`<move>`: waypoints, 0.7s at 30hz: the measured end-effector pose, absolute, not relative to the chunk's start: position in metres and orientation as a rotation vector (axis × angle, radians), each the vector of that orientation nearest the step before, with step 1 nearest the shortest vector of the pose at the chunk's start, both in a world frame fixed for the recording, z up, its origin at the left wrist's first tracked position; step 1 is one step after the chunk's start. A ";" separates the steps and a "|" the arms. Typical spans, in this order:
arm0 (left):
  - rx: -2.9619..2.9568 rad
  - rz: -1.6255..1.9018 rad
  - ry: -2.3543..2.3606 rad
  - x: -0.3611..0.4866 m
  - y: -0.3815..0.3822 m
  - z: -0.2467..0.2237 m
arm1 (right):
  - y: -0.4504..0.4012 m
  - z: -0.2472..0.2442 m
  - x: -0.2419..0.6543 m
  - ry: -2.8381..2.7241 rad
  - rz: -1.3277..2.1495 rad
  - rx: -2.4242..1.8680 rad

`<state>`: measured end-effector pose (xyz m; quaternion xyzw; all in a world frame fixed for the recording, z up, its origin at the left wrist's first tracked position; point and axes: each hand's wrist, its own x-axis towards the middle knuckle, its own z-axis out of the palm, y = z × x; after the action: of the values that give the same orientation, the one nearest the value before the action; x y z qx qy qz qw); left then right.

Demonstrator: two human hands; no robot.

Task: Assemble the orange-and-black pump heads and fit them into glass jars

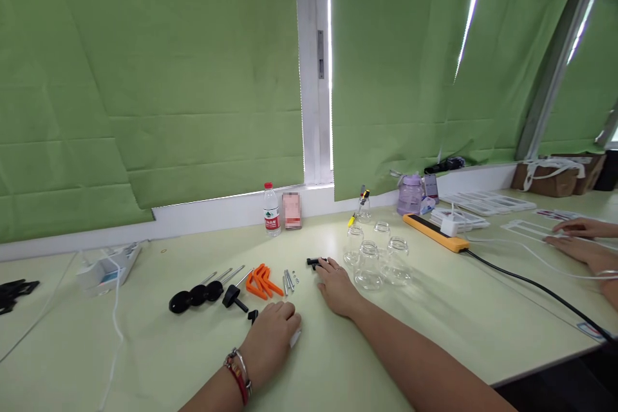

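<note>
While the left hand point(271, 340) curls, hold unclear, before the orange brackets point(257, 291), the half-open right hand point(337, 286) touches black parts point(313, 262) right of them.

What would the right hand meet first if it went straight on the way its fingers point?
Likely the small black plastic-looking bar right at the right hand's fingertips; contact already made or not, I can't tell.
</note>
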<state>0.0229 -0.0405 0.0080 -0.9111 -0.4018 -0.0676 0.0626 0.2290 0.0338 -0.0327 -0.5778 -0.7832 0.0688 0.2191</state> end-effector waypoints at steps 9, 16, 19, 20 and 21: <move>-2.647 -0.088 -1.560 0.014 -0.033 0.013 | 0.024 -0.028 0.228 -2.223 0.178 -1.523; -2.545 -0.080 -1.721 0.003 -0.024 0.009 | 0.030 -0.028 0.231 -2.168 0.238 -1.598; -2.503 -0.061 -1.729 0.000 -0.021 0.008 | 0.032 -0.029 0.233 -2.177 0.242 -1.601; -2.491 -0.059 -1.725 -0.001 -0.021 0.007 | 0.032 -0.029 0.233 -2.181 0.233 -1.589; -2.482 -0.063 -1.718 -0.001 -0.020 0.006 | 0.032 -0.029 0.233 -2.184 0.219 -1.573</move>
<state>-0.0015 -0.0199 0.0062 -0.8205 -0.5681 -0.0207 0.0610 0.2329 0.0319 -0.0289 -0.5683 -0.7893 0.0792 0.2187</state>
